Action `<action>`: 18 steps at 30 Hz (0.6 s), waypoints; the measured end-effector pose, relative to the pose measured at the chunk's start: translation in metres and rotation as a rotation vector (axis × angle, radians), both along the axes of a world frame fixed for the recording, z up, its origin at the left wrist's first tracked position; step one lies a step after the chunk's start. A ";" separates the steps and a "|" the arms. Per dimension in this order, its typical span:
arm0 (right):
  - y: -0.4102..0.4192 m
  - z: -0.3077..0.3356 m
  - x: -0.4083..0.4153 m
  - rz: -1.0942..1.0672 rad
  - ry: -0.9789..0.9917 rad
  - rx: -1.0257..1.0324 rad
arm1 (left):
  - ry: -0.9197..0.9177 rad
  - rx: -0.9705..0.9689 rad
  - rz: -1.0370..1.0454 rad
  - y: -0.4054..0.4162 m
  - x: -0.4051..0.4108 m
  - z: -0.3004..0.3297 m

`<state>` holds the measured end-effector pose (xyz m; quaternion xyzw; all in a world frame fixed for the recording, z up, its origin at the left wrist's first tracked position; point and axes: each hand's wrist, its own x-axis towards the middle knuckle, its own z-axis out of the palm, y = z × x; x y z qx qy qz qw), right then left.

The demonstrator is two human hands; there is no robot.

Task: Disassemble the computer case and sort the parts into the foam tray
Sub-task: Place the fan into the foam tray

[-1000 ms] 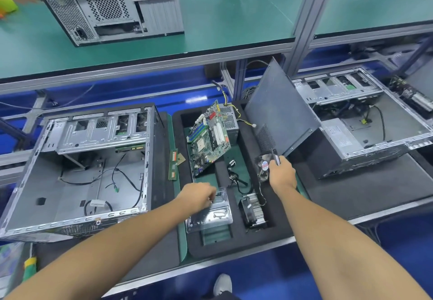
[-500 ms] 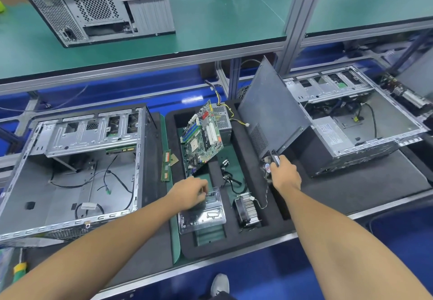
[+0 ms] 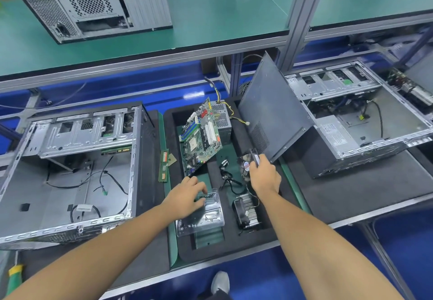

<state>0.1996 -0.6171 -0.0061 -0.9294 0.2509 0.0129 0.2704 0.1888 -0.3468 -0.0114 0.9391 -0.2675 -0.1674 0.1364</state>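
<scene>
A black foam tray (image 3: 269,236) lies in front of me between two open cases. In it a green motherboard (image 3: 201,138) leans against a grey power supply (image 3: 221,120). A clear plastic box (image 3: 203,215) sits in the near left slot, and my left hand (image 3: 187,196) rests on its top with curled fingers. My right hand (image 3: 263,175) grips a small black case fan (image 3: 249,161) at the tray's right side. A heatsink with fan (image 3: 246,210) lies near the front. The emptied case (image 3: 70,171) lies open at the left.
A dark side panel (image 3: 271,112) leans between the tray and a second open case (image 3: 351,117) at the right. Two memory sticks (image 3: 164,166) lie left of the tray. Black cables (image 3: 228,178) sit mid-tray. Another case (image 3: 93,4) stands on the green upper shelf.
The view has shifted slightly. My left hand has spread over the clear plastic box; my right hand stays on the small fan at about the same spot.
</scene>
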 end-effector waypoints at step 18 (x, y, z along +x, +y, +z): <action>0.020 -0.002 0.026 0.022 0.089 0.285 | 0.016 0.057 0.111 -0.040 0.013 0.007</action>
